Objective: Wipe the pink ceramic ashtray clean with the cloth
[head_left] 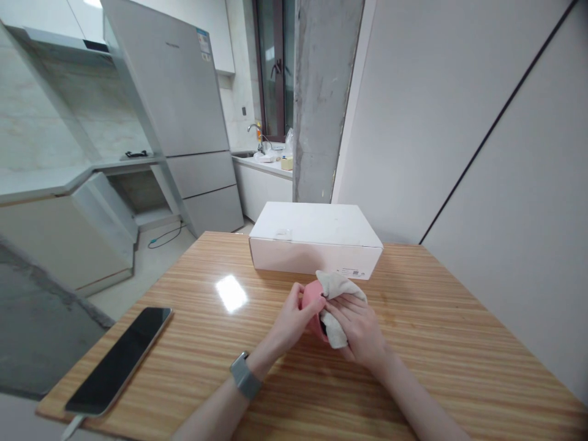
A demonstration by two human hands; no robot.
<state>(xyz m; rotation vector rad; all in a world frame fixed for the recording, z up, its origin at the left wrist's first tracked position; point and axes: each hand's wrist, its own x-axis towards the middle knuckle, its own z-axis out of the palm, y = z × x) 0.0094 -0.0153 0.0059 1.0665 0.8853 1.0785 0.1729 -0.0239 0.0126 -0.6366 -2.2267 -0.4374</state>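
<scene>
Above the middle of the wooden table, my left hand (296, 315) grips a pink cup (313, 294) by its side, thumb on top and fingers curled around the far edge. The cup is tilted, and a dark bit of its inside shows low at its right. In my right hand (362, 331) is a light grey cloth (340, 286), pressed against the cup's right side. Part of the cloth hangs down below my fingers. The cloth and both hands hide much of the cup.
A white cardboard box (315, 226) lies behind my hands on the table (413, 343). At the left edge is a dark-screened phone (120, 361) with a white cable (73, 427). Beyond stand a fridge (169, 92) and a sink counter (266, 170); a wall (459, 122) rises at right.
</scene>
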